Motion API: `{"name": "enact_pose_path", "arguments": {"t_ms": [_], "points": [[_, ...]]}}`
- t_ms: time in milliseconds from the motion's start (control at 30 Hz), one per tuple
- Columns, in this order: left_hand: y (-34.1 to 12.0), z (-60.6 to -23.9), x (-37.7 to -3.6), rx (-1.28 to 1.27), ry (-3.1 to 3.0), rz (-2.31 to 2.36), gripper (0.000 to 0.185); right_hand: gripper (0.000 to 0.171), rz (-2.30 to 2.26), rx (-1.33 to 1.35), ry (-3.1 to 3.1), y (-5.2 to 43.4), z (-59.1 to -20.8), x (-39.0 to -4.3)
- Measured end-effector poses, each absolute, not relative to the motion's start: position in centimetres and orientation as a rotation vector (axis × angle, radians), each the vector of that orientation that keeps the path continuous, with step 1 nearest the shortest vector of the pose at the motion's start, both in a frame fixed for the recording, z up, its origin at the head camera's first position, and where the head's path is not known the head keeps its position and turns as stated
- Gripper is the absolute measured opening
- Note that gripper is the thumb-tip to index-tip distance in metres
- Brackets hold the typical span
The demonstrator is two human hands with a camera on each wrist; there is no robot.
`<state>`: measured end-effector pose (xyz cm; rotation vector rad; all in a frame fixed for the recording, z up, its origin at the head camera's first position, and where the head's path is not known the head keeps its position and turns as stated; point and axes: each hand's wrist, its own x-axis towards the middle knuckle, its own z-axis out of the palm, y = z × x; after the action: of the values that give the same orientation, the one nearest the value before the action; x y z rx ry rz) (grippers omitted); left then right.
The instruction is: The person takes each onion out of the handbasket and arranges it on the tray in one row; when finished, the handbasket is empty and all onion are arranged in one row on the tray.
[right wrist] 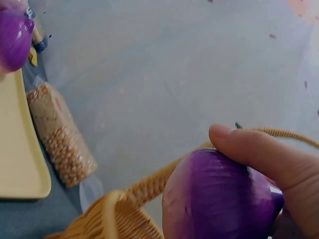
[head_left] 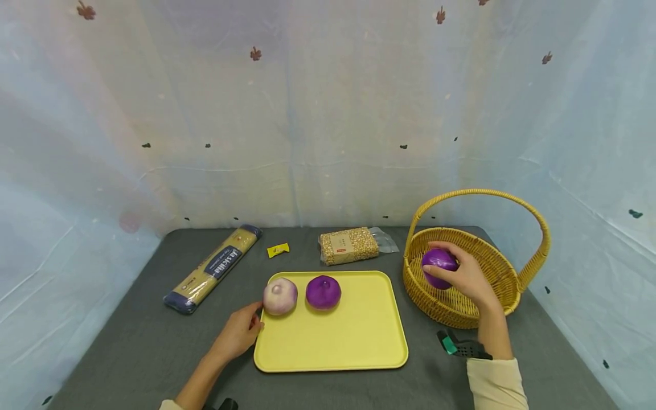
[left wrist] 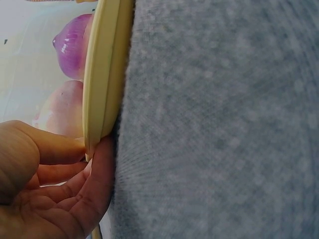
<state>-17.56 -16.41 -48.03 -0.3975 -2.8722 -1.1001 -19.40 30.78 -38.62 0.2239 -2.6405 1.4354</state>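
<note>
Right hand point(head_left: 468, 279) grips purple onion point(head_left: 437, 266) (over basket point(head_left: 504, 285)) — aloft.

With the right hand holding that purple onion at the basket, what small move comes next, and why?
Probably carry the round purple onion leftward to the yellow plastic tray: the right hand grips it above the woven wicker basket, and two onions already sit there.

On the worktop point(head_left: 128, 353) a tray point(head_left: 338, 341) lies near and central, two onions on its far left part, one point(head_left: 279, 296) left of the other point(head_left: 323, 292); the left hand point(head_left: 237, 335) touches the tray's left edge; far left lies a pasta packet point(head_left: 215, 267), a grain bag point(head_left: 349, 246) beyond the tray; the basket point(head_left: 492, 267) stands right, the right hand point(head_left: 468, 279) holding a third onion point(head_left: 438, 266) over it.
</note>
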Motion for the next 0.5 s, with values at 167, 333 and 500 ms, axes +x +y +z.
{"name": "enact_pose_path", "arguments": {"t_ms": [167, 333, 500], "points": [[-16.4, -48.0, -17.6, -0.398, -2.876, -1.085, 0.037, 0.061, 1.417, 0.230, -2.635, 30.0, -37.5, -19.3], [-16.3, -47.8, -17.5, -0.401, -2.872, -1.080, 0.037, 0.063, 1.381, 0.249, -2.623, 29.3, -36.9, -19.4], [-16.3, -47.9, -17.4, -0.409, -2.859, -1.062, 0.036, 0.062, 1.370, 0.303, -2.596, 28.3, -36.3, -19.6]]}}
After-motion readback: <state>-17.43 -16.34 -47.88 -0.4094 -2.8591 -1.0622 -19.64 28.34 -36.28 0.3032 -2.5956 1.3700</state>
